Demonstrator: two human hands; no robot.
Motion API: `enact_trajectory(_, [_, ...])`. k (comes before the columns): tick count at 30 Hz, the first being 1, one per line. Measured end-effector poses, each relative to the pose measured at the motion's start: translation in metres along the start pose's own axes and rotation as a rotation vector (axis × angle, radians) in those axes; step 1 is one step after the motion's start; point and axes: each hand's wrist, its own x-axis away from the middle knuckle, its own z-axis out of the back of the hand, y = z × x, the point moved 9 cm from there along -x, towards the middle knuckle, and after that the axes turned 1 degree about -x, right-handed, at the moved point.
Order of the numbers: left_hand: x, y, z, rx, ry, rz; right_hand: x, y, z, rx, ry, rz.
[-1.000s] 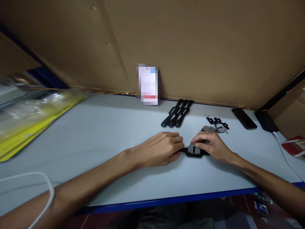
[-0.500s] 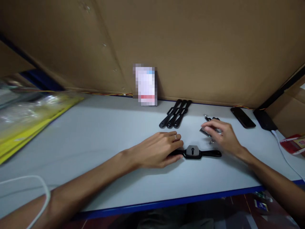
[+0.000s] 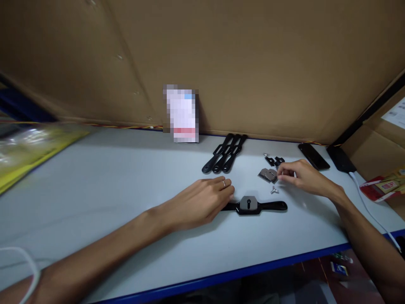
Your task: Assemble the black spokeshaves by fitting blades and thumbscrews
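One black tool lies flat on the table, in front of the person, between the two hands. It has a glossy, smooth surface, a wide middle frame and a slim, rounded handle with a hole near its right end. One flat grey metal plate with clipped corners sits on that frame, a dark keyhole shape at its centre.

The left hand, wearing one ring, covers the tool's left end, fingers loosely curved; how firmly they grip cannot be told. The right hand has its fingertips drawn narrow beside at least two overlapping loose metal plates; whether it pinches anything cannot be told.

Around them lie two silvery wing screws and at least two small black clamps. Three matching black handles rest side by side, slanted, near the brown cardboard wall.
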Motion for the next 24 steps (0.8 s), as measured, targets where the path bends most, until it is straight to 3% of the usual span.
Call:
enact_trajectory(4, [0.001,0.001,0.000,-0.003,0.014,-0.016,0.001,0.020,0.020,0.241,0.191,-0.146])
enact_trajectory(10, [0.001,0.000,-0.005,-0.044,0.002,-0.020,0.000,0.050,0.036,0.409,0.276,-0.309])
enact_trajectory(19, [0.001,-0.004,-0.004,0.010,0.022,0.014,-0.014,0.077,0.013,0.355,0.326,-0.417])
enact_trajectory(24, [-0.001,-0.004,-0.003,0.004,0.005,0.027,-0.022,0.100,0.007,0.083,0.377,-0.446])
